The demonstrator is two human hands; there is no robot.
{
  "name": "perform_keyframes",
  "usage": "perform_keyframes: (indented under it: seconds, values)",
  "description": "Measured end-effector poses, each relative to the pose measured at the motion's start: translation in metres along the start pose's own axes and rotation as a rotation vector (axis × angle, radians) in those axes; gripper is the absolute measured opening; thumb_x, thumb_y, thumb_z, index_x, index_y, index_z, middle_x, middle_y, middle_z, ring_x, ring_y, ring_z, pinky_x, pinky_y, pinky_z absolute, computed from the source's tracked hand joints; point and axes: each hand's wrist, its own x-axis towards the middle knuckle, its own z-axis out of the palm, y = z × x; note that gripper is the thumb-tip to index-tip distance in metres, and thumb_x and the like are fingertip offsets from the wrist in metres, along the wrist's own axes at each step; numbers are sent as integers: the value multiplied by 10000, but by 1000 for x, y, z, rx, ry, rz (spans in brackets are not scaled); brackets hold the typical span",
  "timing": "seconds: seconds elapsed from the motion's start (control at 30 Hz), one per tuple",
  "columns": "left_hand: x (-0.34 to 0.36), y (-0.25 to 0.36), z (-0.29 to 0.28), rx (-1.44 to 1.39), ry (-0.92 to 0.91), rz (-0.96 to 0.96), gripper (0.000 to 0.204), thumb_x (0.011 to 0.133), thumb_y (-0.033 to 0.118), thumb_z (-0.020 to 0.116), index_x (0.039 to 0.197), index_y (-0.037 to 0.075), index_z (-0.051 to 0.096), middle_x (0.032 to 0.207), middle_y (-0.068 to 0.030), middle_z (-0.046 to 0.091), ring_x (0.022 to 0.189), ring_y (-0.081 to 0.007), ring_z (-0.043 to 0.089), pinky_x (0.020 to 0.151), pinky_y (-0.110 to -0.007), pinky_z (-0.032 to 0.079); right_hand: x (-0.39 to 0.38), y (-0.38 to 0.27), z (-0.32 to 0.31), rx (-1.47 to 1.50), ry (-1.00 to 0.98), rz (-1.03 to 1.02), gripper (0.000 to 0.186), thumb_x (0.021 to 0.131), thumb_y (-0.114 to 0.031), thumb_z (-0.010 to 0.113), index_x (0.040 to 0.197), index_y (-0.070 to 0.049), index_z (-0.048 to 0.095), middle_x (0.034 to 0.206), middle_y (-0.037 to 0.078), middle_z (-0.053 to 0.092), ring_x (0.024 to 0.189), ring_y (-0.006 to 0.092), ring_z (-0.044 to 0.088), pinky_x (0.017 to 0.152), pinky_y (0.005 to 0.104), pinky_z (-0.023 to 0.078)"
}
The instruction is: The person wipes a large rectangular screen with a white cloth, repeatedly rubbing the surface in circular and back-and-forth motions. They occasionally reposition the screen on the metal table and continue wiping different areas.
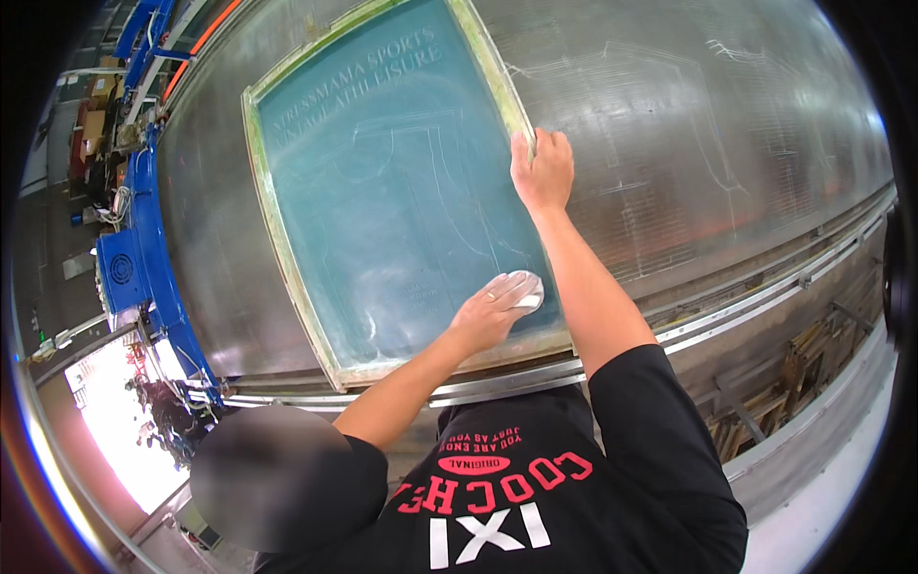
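Toward eleven o'clock on the metal worktop [622,143] lies a teal screen [382,201], likely fragile, best held by its frame [491,59]; right hand's [543,174] fingers pinch its three-o'clock edge, left hand's [486,314], together, press white cloth [531,298] at four.

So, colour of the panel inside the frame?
Panel: teal with paler lines; best seen in the head view.

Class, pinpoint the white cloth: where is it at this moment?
In the head view, the white cloth is under the left hand, on the teal screen near the lower right corner of its frame.
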Motion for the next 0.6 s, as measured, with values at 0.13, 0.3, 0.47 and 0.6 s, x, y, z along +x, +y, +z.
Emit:
perform_keyframes:
  seconds: [0.13,0.3,0.47,0.6]
  values:
    - [35,-68,-45,268,336,-254,404,910,82,596,1306,133,662,1530,-131,512,1427,-326,474,1201,-463,371,0,-4,2,-4,10,-42,432,964,-415,604,1049,-1,699,1006,157,616,994,359,599,889,486,488]
    - [7,-3,20,71,303,-187,352,937,87,583,1283,76,645,1522,-162,508,1451,-346,433,1176,-462,391,1,-9,7,-21,-11,-141,381,977,-391,574,1005,-37,713,973,194,647,969,380,614,881,492,490]
    - [-68,21,28,-221,294,-315,353,867,25,633,1214,77,672,1424,-139,595,1353,-340,541,1144,-443,436,2,22,5,-168,-7,-154,464,941,-433,662,1136,-13,697,1142,215,659,1091,395,625,954,492,498]
    - [-180,25,-55,-156,799,-779,260,944,46,608,1178,59,721,1294,-206,667,1243,-371,613,1052,-440,496,-6,25,15,-384,-138,-358,698,903,-471,723,1353,34,553,1271,268,585,1223,428,544,1026,511,466]
